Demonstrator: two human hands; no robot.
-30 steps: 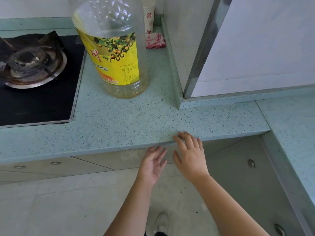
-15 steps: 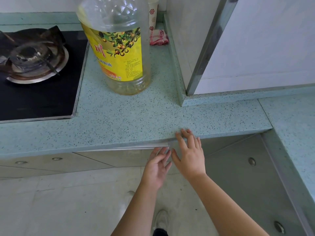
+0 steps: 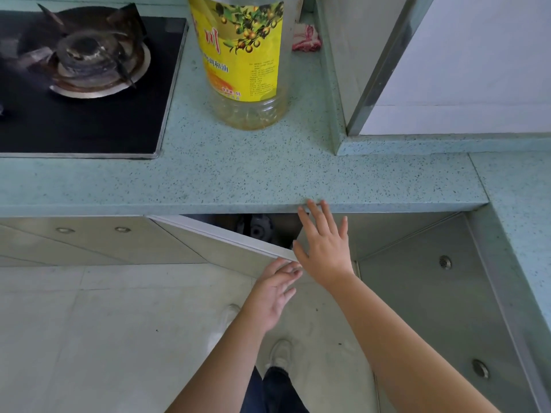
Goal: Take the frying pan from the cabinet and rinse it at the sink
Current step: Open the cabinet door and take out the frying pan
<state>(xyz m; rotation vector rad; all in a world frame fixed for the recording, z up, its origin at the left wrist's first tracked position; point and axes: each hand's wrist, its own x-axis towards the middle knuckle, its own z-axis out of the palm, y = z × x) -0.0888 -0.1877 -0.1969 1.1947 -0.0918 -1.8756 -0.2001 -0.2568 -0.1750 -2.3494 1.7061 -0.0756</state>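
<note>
Below the speckled green counter a grey cabinet door stands partly swung out towards me. My left hand touches the door's free corner with its fingertips. My right hand lies flat with straight fingers against the neighbouring door, its fingertips reaching the counter's front edge. In the dark gap behind the open door a black round object shows; I cannot tell what it is. No frying pan is plainly visible.
A large yellow-labelled oil bottle stands on the counter, with a gas stove to its left. A pink cloth lies at the back. White wall panels rise at right. The counter turns a corner on the right. My shoes stand on the tiled floor.
The cabinet door has swung from nearly closed to well open, my left hand moving back with its corner. My right hand stayed at the counter edge. A dark interior is now exposed.
</note>
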